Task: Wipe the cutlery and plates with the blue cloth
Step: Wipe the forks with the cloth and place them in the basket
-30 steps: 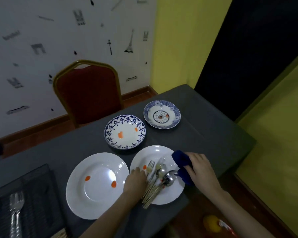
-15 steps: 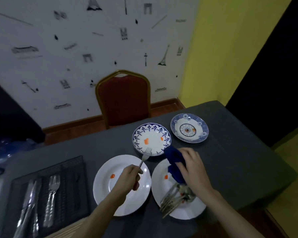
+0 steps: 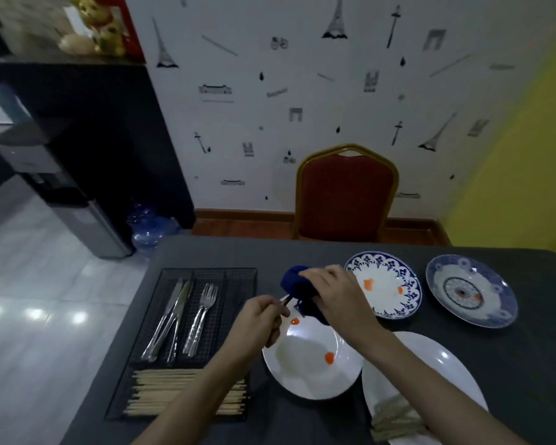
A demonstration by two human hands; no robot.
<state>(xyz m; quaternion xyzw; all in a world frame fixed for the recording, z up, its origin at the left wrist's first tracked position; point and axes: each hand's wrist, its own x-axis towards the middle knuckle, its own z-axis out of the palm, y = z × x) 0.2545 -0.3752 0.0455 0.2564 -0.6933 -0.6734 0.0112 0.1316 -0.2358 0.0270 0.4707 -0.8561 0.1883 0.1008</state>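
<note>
- Nearest, at the bottom right, a white plate carries a blurred heap of cutlery handles by the near tabletop edge; a second ago the left hand was reaching into that heap.
- Left of it a second white plate with two orange smears sits partly under both hands.
- The left hand now pinches the handle of one piece of cutlery, picked out of the heap and raised above this plate. Its long axis runs from the left fingers up and right into the cloth, its head hidden, so its kind cannot be told.
- The right hand grips the blue cloth, bunched around that hidden end; half a second ago the cloth was off the fork.
- At the left, a black wire tray holds knives and forks pointing away, with pale sticks across its near section.
- Beyond the hands, a blue-rimmed plate with orange spots and a blue patterned plate lie side by side.
- Bare dark tabletop is open behind the tray up to the far edge, where a red chair stands.
</note>
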